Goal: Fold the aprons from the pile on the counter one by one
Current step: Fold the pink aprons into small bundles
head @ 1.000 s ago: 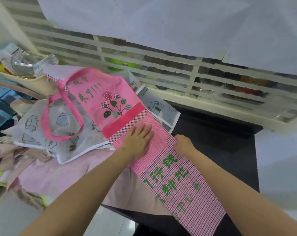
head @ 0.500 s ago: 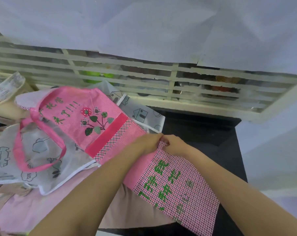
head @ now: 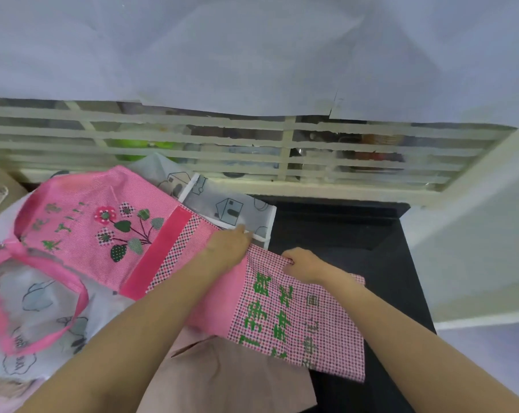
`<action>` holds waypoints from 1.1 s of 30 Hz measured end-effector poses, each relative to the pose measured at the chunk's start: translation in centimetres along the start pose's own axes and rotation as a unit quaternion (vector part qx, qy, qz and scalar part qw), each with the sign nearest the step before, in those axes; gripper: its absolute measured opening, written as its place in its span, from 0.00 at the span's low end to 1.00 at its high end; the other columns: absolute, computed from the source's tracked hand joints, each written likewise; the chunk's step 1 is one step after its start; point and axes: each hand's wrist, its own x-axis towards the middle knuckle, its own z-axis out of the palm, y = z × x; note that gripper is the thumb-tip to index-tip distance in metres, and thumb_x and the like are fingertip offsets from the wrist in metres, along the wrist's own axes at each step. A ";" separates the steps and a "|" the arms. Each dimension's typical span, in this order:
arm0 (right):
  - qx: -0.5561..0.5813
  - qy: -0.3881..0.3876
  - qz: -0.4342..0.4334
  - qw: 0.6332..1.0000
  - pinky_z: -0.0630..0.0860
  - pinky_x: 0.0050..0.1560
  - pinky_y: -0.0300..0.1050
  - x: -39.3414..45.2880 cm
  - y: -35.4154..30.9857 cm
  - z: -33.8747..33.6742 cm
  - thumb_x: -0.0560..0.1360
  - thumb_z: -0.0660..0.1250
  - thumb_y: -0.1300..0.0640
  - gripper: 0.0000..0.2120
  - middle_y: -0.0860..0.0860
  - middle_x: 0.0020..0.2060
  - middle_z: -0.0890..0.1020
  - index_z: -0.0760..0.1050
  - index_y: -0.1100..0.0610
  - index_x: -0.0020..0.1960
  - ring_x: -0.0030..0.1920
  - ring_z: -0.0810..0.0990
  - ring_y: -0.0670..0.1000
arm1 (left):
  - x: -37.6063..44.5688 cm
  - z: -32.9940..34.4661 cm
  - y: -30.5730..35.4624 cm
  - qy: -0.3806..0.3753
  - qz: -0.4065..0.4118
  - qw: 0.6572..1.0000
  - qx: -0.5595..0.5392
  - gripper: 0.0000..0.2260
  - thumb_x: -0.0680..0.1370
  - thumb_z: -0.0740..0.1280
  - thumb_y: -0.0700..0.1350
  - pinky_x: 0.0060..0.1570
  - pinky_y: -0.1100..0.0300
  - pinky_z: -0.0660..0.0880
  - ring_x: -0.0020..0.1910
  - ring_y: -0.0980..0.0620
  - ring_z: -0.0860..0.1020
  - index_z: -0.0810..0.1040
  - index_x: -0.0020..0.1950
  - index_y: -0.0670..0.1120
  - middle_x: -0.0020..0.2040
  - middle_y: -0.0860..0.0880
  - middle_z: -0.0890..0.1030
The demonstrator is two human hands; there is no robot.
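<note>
Both our hands sit on the pink apron (head: 139,234) near its middle. Our left hand (head: 227,248) lies across the plain pink band with its fingertips curled at the far edge of the cloth, seemingly pinching it, though the grip itself is hidden. Our right hand (head: 304,263) pinches the far edge of the checked panel beside the green lettering (head: 268,311), just right of the left hand.

We judge that we are partway through folding this apron: it looks already narrowed lengthwise into a strip, and we are taking hold at the middle for a crosswise fold. Next we would need to keep both pinches level so the edges stay aligned.

The apron's long axis runs diagonally, its bib with the flower print and neck loop (head: 43,302) pointing far-left, its checked hem near-right. The bib end lies over the pile of other aprons (head: 43,338); the hem end rests on the dark surface (head: 356,234) to the right.
</note>
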 end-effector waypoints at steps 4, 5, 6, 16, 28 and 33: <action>-0.080 -0.003 0.026 0.996 0.71 0.61 0.51 0.8 -0.2 -0.4 0.79 0.57 0.62 0.11 0.53 0.56 0.76 0.72 0.58 0.59 0.55 0.75 0.54 | -0.5 0.3 -1.4 -0.007 -0.072 0.997 0.012 0.17 0.80 0.57 0.37 0.49 0.54 0.75 0.54 0.45 0.78 0.66 0.69 0.43 0.64 0.44 0.68; -0.103 -0.006 0.043 0.994 0.70 0.63 0.53 0.8 0.1 -0.5 0.79 0.57 0.61 0.11 0.53 0.57 0.76 0.72 0.57 0.60 0.57 0.75 0.54 | -0.5 0.3 -1.3 -0.002 -0.074 0.997 -0.006 0.15 0.80 0.57 0.37 0.49 0.54 0.75 0.53 0.45 0.77 0.68 0.67 0.43 0.62 0.44 0.70; -0.125 -0.008 0.061 0.990 0.68 0.64 0.53 0.7 0.5 -0.7 0.79 0.57 0.61 0.11 0.53 0.57 0.76 0.71 0.57 0.60 0.58 0.75 0.54 | -0.4 0.3 -1.0 0.003 -0.062 0.998 -0.029 0.13 0.81 0.57 0.38 0.48 0.54 0.74 0.52 0.45 0.77 0.69 0.65 0.42 0.60 0.44 0.71; -0.167 -0.065 0.105 0.978 0.75 0.57 0.46 -1.4 5.1 -2.0 0.79 0.59 0.59 0.16 0.54 0.61 0.75 0.69 0.58 0.65 0.58 0.76 0.54 | 1.8 -0.4 4.6 -0.056 -0.044 0.994 -0.077 0.12 0.81 0.55 0.38 0.52 0.53 0.72 0.55 0.44 0.77 0.68 0.63 0.40 0.58 0.42 0.75; -0.063 0.058 0.017 0.996 0.75 0.47 0.45 -3.5 11.8 -5.0 0.79 0.60 0.52 0.08 0.52 0.47 0.79 0.73 0.56 0.45 0.46 0.78 0.52 | 0.1 0.2 11.9 0.184 -0.140 0.946 -0.227 0.18 0.78 0.59 0.38 0.50 0.56 0.71 0.55 0.46 0.71 0.63 0.68 0.42 0.68 0.42 0.62; -0.081 0.018 0.044 0.996 0.77 0.55 0.50 -4.2 15.2 -6.1 0.79 0.60 0.54 0.09 0.53 0.53 0.79 0.73 0.57 0.56 0.50 0.79 0.53 | 0.0 2.2 16.5 0.077 -0.275 0.938 -0.196 0.30 0.78 0.59 0.48 0.70 0.36 0.51 0.73 0.33 0.49 0.47 0.76 0.47 0.76 0.40 0.44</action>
